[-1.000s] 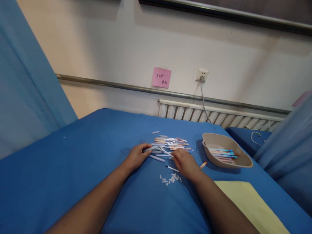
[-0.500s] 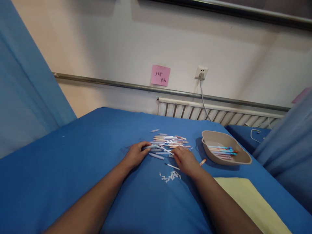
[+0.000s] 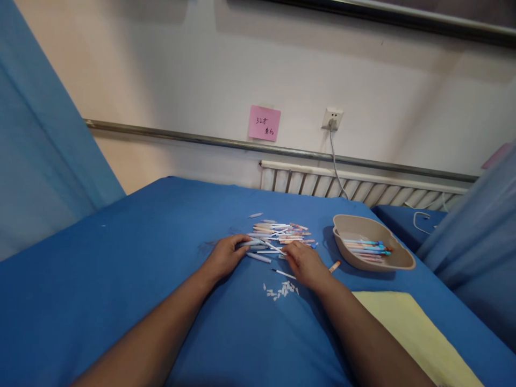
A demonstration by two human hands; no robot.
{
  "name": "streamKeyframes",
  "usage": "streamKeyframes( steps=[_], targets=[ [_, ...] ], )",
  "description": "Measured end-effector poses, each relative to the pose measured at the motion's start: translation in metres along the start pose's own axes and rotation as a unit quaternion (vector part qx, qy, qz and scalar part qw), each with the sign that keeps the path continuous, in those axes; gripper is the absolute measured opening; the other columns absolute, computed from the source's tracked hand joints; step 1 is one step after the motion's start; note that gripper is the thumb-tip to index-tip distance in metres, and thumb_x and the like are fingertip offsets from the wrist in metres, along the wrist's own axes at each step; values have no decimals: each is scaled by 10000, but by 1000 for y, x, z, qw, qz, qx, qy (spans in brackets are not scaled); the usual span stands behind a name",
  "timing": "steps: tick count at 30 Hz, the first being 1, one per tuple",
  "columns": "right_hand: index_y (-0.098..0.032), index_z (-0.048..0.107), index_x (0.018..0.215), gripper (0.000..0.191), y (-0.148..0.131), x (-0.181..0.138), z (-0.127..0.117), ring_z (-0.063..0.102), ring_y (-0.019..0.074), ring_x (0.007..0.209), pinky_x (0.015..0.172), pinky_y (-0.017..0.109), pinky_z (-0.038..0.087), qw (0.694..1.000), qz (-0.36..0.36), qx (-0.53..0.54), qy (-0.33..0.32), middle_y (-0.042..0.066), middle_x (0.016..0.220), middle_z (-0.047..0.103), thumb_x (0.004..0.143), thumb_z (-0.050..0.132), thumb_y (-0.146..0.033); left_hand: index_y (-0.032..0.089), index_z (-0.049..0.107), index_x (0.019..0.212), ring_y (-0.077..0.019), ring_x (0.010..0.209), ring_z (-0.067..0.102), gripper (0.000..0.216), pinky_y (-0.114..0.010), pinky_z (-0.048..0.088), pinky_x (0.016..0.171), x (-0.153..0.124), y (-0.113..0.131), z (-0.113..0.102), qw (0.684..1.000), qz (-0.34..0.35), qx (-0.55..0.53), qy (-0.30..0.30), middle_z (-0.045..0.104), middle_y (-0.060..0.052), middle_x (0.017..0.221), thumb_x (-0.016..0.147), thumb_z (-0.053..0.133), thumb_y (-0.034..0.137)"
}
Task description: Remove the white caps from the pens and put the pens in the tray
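Note:
My left hand is closed on a grey-blue pen barrel, which points to the right. Between the fingertips of my right hand is a thin white pen refill. Its far end meets the barrel's right end; whether it sits inside is too small to tell. Behind and under both hands lies a pile of pen barrels and white refills. A loose dark-tipped refill rests by my right hand, and an orange-ended piece shows beyond that hand. Small white tips are scattered nearer me.
A beige basin on the right contains several blue and pink pens. A folded yellow cloth lies in front of it on the blue-covered table. Behind are a radiator, a wall rail and a plugged-in cable.
Both hands keep nearly the same place and grip, with the refill still against the barrel's end. The whole view has shifted very slightly.

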State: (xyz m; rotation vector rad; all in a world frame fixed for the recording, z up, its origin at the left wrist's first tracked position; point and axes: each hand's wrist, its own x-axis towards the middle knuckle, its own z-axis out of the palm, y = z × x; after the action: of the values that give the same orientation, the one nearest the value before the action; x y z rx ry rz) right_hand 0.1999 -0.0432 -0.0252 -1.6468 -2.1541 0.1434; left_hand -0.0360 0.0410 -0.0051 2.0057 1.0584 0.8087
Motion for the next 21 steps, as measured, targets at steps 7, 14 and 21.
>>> streamKeyframes(
  steps=[7, 14, 21],
  targets=[
    [-199, 563, 1050, 192, 3, 1, 7, 549, 178, 956, 840, 282, 414, 998, -3, 50, 40, 63, 1010, 607, 898, 447, -190, 195, 636, 815, -181, 691, 563, 202, -264, 422, 662, 3, 4, 0, 997, -34, -40, 50, 640, -9, 737, 704, 588, 357],
    [-202, 561, 1044, 193, -5, -2, 5, 555, 174, 923, 804, 279, 418, 997, -21, 67, 31, 60, 976, 600, 886, 456, -172, 164, 611, 873, -95, 483, 410, 324, -203, 288, 460, 3, 16, 0, 976, -96, -187, 51, 492, 47, 580, 695, 614, 434],
    [-208, 561, 1020, 170, -12, -3, 8, 548, 166, 874, 787, 265, 413, 996, -43, 73, 35, 51, 935, 589, 895, 451, -180, 140, 652, 714, -137, 628, 526, 273, -241, 387, 627, 0, 17, 6, 985, -68, -156, 14, 599, 3, 652, 682, 664, 412]
  ],
)
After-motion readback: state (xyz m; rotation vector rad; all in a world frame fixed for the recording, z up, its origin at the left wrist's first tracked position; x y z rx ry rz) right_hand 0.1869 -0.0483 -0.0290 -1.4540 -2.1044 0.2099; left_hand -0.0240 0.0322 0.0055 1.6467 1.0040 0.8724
